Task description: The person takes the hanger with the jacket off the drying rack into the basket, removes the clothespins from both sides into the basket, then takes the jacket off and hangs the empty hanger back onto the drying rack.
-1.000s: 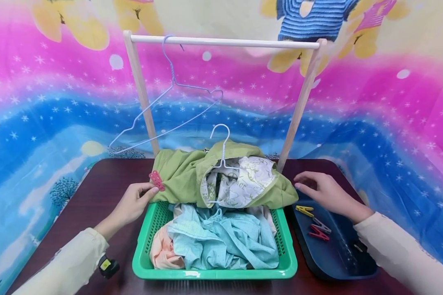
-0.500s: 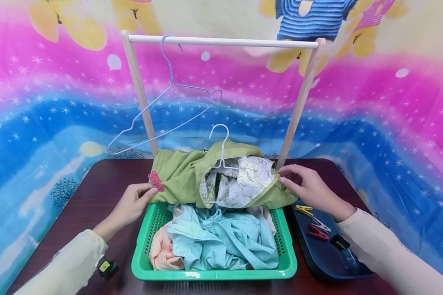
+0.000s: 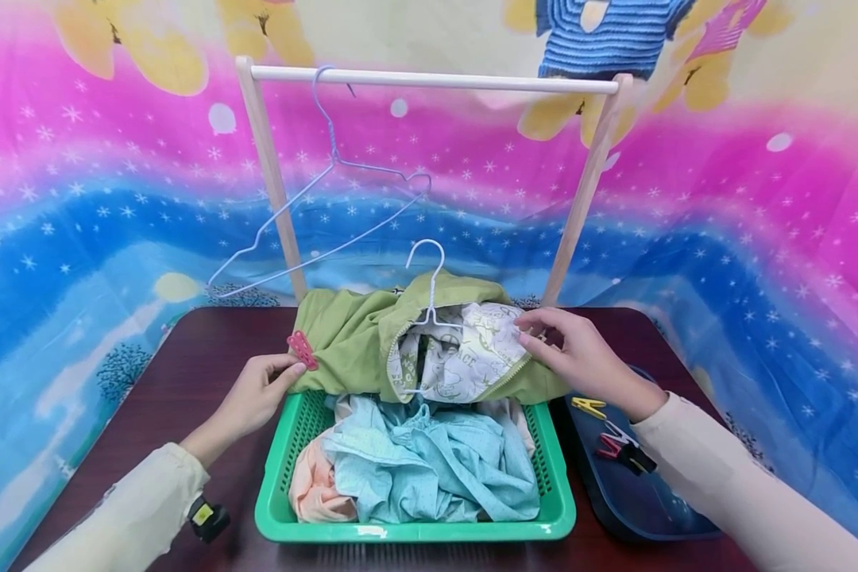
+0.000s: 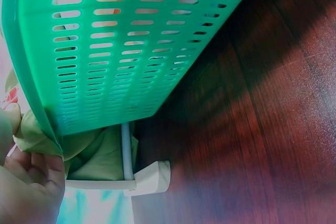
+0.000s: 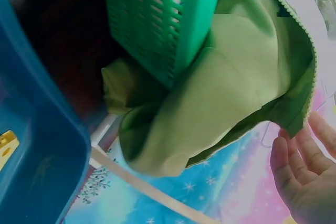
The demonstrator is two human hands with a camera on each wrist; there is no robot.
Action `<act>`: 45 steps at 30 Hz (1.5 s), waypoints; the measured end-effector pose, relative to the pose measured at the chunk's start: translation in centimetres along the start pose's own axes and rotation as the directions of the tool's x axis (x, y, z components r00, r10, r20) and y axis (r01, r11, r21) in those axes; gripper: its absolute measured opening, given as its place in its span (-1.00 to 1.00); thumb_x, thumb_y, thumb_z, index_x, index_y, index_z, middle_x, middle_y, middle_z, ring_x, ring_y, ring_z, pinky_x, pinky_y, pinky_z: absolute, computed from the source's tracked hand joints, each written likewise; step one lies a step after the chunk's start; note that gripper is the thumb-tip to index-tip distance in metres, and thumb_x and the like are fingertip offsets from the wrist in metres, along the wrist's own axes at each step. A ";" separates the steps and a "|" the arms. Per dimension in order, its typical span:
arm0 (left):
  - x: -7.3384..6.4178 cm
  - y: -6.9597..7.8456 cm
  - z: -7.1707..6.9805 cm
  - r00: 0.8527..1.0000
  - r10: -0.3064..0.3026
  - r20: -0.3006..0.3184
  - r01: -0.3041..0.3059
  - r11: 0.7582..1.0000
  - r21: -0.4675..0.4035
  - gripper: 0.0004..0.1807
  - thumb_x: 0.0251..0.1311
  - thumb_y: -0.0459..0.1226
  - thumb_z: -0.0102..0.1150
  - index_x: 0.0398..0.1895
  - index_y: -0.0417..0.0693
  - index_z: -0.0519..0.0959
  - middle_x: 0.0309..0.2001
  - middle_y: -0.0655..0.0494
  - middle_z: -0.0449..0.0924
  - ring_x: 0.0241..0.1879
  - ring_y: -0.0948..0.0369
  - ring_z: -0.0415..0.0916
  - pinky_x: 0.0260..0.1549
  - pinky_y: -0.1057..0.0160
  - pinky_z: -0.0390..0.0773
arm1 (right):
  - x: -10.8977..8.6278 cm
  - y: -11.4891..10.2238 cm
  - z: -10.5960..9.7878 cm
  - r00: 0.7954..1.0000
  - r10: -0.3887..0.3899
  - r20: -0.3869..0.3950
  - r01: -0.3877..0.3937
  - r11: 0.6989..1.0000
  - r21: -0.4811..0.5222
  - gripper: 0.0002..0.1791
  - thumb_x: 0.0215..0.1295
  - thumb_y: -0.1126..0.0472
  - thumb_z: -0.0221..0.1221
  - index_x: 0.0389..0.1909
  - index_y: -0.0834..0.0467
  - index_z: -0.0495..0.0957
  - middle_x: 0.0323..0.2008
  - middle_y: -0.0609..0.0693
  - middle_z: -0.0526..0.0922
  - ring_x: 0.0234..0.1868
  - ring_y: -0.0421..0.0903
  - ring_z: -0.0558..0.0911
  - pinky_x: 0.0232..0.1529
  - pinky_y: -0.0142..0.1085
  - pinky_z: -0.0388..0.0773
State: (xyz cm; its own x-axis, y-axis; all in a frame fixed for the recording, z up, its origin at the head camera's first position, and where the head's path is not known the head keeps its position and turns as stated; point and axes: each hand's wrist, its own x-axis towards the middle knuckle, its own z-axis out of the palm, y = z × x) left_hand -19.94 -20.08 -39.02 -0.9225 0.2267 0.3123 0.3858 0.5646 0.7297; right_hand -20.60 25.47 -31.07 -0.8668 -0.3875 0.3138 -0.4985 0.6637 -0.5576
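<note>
A green zip jacket (image 3: pixel 350 338) with printed white lining lies across the back of the green basket (image 3: pixel 415 531). My left hand (image 3: pixel 253 397) pinches its left end between thumb and fingers, beside a pink clothespin (image 3: pixel 302 351) on the fabric. In the left wrist view, green cloth sits between thumb and fingers of the left hand (image 4: pixel 31 182). A white hanger (image 3: pixel 432 286) stands up from the jacket's opening, its lower part mostly hidden. My right hand (image 3: pixel 586 353) is at the jacket's right zipper edge, fingers loosely bent, fingertips touching the cloth (image 5: pixel 296 124).
Light blue (image 3: pixel 436 461) and peach clothes (image 3: pixel 322 481) fill the basket. A dark blue tray (image 3: pixel 615 508) with several clothespins (image 3: pixel 589 407) stands at right, partly under my right forearm. Behind rises a wooden rack (image 3: pixel 436 79) with a lilac hanger (image 3: pixel 332 159) on its bar.
My right hand has moved left, from beyond the jacket's right end to its zipper edge. The left hand keeps its pinch in the same place.
</note>
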 end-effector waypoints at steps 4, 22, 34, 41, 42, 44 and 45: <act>0.1 0.0 0.0 1.000 -0.003 0.004 0.004 1.000 -0.010 -0.80 0.43 -0.36 0.12 -0.19 -0.23 0.74 -0.22 -0.09 0.77 -0.30 0.49 0.49 -0.27 0.42 0.47 | 0.5 -0.5 0.1 1.000 -0.028 -0.009 0.028 1.000 -0.005 -0.74 0.44 0.19 0.21 0.08 0.13 0.64 -0.09 -0.01 0.73 -0.17 -0.12 0.67 -0.22 -0.29 0.64; 0.1 0.1 0.2 1.000 -0.012 0.018 0.012 1.000 -0.016 -0.79 0.44 -0.36 0.10 -0.21 -0.24 0.73 -0.24 -0.10 0.76 -0.34 0.46 0.46 -0.31 0.40 0.46 | 2.9 -3.5 1.6 0.999 -0.038 0.025 0.040 0.998 -0.050 -0.72 0.48 0.12 0.18 0.09 0.14 0.65 0.00 0.04 0.72 -0.09 -0.08 0.66 -0.07 -0.08 0.57; 0.2 0.1 0.0 0.999 -0.040 0.032 0.040 0.999 -0.023 -0.78 0.46 -0.35 0.09 -0.15 -0.27 0.73 -0.19 -0.14 0.75 -0.33 0.44 0.47 -0.33 0.39 0.46 | 4.4 -6.1 3.5 0.993 -0.090 0.076 0.091 0.996 -0.009 -0.72 0.45 0.14 0.20 0.08 0.16 0.64 -0.04 0.01 0.72 -0.10 -0.11 0.65 -0.03 -0.13 0.64; 0.2 0.1 -0.1 0.999 -0.030 0.032 0.031 0.999 -0.015 -0.79 0.45 -0.36 0.10 -0.16 -0.26 0.74 -0.19 -0.12 0.75 -0.33 0.44 0.46 -0.33 0.40 0.45 | 5.2 -8.1 4.5 0.988 -0.112 0.104 0.114 0.993 -0.007 -0.69 0.47 0.11 0.19 0.11 0.16 0.63 0.02 0.01 0.71 0.00 -0.08 0.64 0.03 -0.12 0.62; 0.2 0.1 -0.2 0.999 -0.027 0.030 0.028 1.000 -0.014 -0.79 0.45 -0.36 0.10 -0.16 -0.26 0.74 -0.19 -0.13 0.75 -0.34 0.43 0.46 -0.33 0.40 0.45 | 5.4 -8.4 4.7 0.987 -0.123 0.104 0.124 0.992 -0.007 -0.69 0.46 0.12 0.19 0.10 0.16 0.63 0.02 0.01 0.71 0.02 -0.07 0.65 0.05 -0.11 0.61; 0.1 0.2 -0.2 0.999 -0.024 0.025 0.024 1.000 -0.011 -0.79 0.44 -0.36 0.11 -0.17 -0.25 0.74 -0.19 -0.12 0.75 -0.34 0.44 0.46 -0.33 0.41 0.45 | 5.6 -8.9 5.1 0.983 -0.151 0.104 0.152 0.988 -0.004 -0.70 0.46 0.12 0.20 0.09 0.16 0.64 0.01 0.02 0.71 0.03 -0.06 0.65 0.09 -0.09 0.60; 0.1 0.2 -0.2 1.000 -0.019 0.020 0.019 1.000 -0.009 -0.80 0.44 -0.37 0.11 -0.17 -0.25 0.74 -0.20 -0.12 0.75 -0.34 0.45 0.46 -0.33 0.41 0.45 | 5.7 -9.1 5.3 0.981 -0.167 0.101 0.168 0.986 -0.001 -0.71 0.46 0.13 0.20 0.08 0.16 0.64 -0.01 0.02 0.72 0.02 -0.06 0.65 0.09 -0.09 0.60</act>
State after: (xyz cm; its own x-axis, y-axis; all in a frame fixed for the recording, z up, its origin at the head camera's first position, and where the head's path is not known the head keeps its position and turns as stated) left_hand -19.91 -20.15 -38.72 -0.9297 0.2317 0.2863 0.3682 0.5619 0.7408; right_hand -20.97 13.78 -28.31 -0.7659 -0.5555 0.3238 -0.6374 0.5897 -0.4959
